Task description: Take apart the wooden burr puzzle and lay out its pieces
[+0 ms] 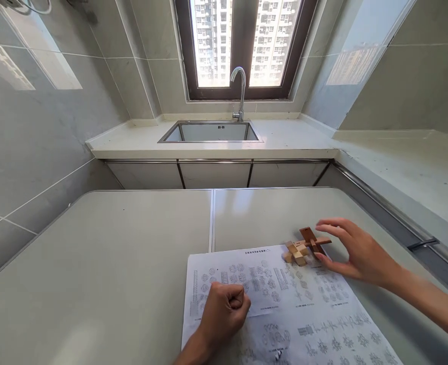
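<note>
My left hand [226, 312] rests as a fist on a large white printed sheet [254, 314], and I see nothing in its curled fingers. My right hand [351, 251] is open at the sheet's upper right, thumb and fingers spread around one side of a brown wooden cross-shaped piece [312, 240]. Whether the thumb touches that piece I cannot tell. Against its left side sits a pale wooden interlocking block puzzle [297, 253]. Rows of small puzzle drawings cover the sheet.
The sheet lies on a pale table [133, 274] with a seam down its middle. Beyond it are a counter [296, 134] with a sink [211, 123], a curved faucet [242, 94] and a window [243, 50]. Another counter [417, 172] runs along the right.
</note>
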Demonstrator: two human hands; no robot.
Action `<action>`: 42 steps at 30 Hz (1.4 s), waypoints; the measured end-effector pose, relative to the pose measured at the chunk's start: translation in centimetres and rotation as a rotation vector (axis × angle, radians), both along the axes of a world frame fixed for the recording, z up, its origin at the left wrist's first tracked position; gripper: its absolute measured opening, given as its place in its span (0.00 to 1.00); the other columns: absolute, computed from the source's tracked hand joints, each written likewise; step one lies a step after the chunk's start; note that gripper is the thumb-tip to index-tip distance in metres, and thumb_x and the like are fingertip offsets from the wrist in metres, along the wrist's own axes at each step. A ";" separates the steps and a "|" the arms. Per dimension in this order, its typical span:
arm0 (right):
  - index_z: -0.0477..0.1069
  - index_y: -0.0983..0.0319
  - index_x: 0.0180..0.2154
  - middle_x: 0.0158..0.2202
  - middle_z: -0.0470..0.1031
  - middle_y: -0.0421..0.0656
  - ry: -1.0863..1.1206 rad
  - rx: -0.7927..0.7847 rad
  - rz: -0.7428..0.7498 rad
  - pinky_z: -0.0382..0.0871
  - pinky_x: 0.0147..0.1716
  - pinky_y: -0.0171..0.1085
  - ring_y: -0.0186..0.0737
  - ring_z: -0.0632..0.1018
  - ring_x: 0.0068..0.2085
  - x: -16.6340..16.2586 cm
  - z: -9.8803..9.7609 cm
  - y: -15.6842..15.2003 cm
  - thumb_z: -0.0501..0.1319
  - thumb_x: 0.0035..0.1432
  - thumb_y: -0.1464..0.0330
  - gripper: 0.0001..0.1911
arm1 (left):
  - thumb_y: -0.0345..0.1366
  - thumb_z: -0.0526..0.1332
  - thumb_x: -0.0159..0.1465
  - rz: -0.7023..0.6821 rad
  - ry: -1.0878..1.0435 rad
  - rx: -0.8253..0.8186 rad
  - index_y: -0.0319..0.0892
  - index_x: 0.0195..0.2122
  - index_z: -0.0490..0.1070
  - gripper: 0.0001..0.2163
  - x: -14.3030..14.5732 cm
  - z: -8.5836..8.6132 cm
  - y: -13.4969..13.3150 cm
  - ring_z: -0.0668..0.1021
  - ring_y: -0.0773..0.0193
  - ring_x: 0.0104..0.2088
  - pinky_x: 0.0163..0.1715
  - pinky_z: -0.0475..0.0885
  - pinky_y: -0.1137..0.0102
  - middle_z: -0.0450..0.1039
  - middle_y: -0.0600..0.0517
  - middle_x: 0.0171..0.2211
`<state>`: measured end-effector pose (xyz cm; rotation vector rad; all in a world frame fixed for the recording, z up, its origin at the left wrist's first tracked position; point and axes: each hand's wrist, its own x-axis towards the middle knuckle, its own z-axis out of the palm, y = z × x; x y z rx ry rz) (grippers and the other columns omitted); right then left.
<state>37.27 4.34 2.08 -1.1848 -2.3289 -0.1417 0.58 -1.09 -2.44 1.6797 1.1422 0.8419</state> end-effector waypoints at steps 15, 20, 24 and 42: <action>0.61 0.51 0.71 0.74 0.57 0.56 -0.221 -0.344 0.166 0.78 0.36 0.42 0.54 0.84 0.47 2.1 0.1 3.7 0.71 0.55 0.67 0.44 | 0.31 0.57 0.63 -0.010 0.006 0.012 0.44 0.21 0.40 0.22 0.1 0.4 -0.1 0.47 0.69 0.23 0.24 0.50 0.69 0.40 0.60 0.20; 0.57 0.54 0.72 0.74 0.56 0.56 -0.275 -0.354 0.250 0.79 0.47 0.49 0.59 0.80 0.56 1.6 0.3 4.2 0.71 0.49 0.72 0.51 | 0.32 0.57 0.63 -0.012 0.013 0.020 0.45 0.21 0.41 0.22 0.2 0.3 0.0 0.48 0.69 0.23 0.24 0.50 0.69 0.41 0.60 0.20; 0.57 0.57 0.71 0.73 0.57 0.58 -0.346 -0.334 0.251 0.77 0.52 0.53 0.61 0.78 0.59 1.4 0.4 4.4 0.68 0.50 0.74 0.48 | 0.32 0.57 0.64 -0.016 0.021 0.024 0.45 0.21 0.41 0.21 0.2 0.4 0.0 0.48 0.69 0.23 0.24 0.50 0.69 0.41 0.60 0.19; 0.60 0.59 0.64 0.54 0.76 0.54 -0.361 -0.383 0.290 0.74 0.35 0.39 0.48 0.83 0.44 1.0 1.7 5.2 0.58 0.61 0.72 0.30 | 0.31 0.56 0.66 -0.024 0.040 0.062 0.45 0.22 0.41 0.21 0.2 0.1 -0.1 0.48 0.69 0.23 0.24 0.50 0.69 0.41 0.60 0.20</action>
